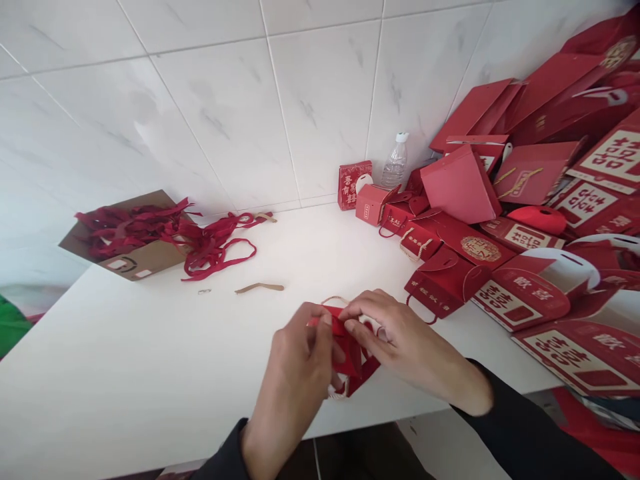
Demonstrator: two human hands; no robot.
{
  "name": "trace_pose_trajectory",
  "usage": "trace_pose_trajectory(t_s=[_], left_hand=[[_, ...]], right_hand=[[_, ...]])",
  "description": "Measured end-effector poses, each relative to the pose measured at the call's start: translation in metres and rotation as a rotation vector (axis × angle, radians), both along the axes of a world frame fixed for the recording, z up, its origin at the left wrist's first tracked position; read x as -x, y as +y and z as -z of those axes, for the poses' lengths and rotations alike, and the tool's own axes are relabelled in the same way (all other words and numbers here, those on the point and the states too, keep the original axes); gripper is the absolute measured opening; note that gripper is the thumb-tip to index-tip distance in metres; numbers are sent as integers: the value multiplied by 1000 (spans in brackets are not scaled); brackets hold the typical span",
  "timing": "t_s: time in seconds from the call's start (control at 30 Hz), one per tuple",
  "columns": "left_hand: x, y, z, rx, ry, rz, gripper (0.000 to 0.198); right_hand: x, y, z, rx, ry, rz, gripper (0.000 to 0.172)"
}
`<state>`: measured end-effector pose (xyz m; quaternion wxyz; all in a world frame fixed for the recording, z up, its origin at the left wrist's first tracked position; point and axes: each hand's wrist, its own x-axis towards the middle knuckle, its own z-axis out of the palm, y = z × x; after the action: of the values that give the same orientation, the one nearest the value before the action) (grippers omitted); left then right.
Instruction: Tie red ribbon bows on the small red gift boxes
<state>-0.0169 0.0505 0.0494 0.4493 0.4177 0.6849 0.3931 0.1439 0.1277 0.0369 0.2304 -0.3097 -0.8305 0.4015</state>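
Both hands at work on a small red box

A person's left hand (300, 360) and right hand (403, 337) meet over a small red box (353, 363) near the front edge of a white surface (150, 373). The left fingers are drawn in narrow around the box's left side and top, holding it. The right fingers are also narrow, pinching at its upper right; exactly which flap or cord they grip is hidden. A pale cord (336, 299) arches up behind the box, and more pale cord shows at its lower end.

Beyond the hands, a bent brown strip (260, 287) lies on the surface, with a tiny scrap (205, 291) to its left. Farther left stands an open cardboard box (155, 263) heaped with dark red ribbons (130, 230), some spilling out to the right.

To the right, a dark red box (447, 283) with a cord handle lies just beside a large pile of red boxes (537, 230), many printed with Chinese characters. Near the tiled wall (210, 107), a clear bottle (394, 167) with a white cap stands upright, just behind the smaller boxes. Something green (11, 327) shows at the far left edge.
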Motion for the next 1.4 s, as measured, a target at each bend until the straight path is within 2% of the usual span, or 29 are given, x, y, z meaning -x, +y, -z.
trace_pose_trajectory(t_s=[0.07, 0.17, 0.23, 0.33, 0.4, 0.47, 0.6, 0.7, 0.83, 0.93, 1.23, 1.4], left_hand=[[7, -1, -5, -33, 21, -31, 32], [13, -4, -6, -64, 23, -8, 34], [14, -7, -1, -84, 82, -7, 33], [17, -11, 13, -176, 355, -50, 28], [19, -13, 21, -188, 450, -31, 33], [22, -13, 25, -143, 364, -5, 29], [25, -10, 21, -75, 80, -65, 29], [24, -8, 19, -59, -13, -87, 28], [22, -9, 20, -62, -51, -98, 27], [21, -12, 21, -54, -50, -95, 29], [19, -16, 20, -20, -38, -91, 33], [21, -11, 16, -4, -137, -122, 32]], right_hand=[[4, 1, -1, 52, 6, 15, 19], [8, 2, -2, 100, 60, -5, 17], [9, 2, -3, 129, 77, -26, 17], [11, 1, -4, 214, 64, 4, 19], [12, 1, -4, 241, 35, 32, 17], [13, 0, -3, 207, 2, 46, 17], [18, 0, -1, 131, -65, 34, 25], [21, 0, 0, 149, -100, 14, 25], [23, 1, 1, 223, -65, -18, 21], [25, 1, 2, 264, -61, -23, 25], [31, 5, 5, 310, -30, -49, 25], [31, 7, 5, 378, -16, -70, 27]])
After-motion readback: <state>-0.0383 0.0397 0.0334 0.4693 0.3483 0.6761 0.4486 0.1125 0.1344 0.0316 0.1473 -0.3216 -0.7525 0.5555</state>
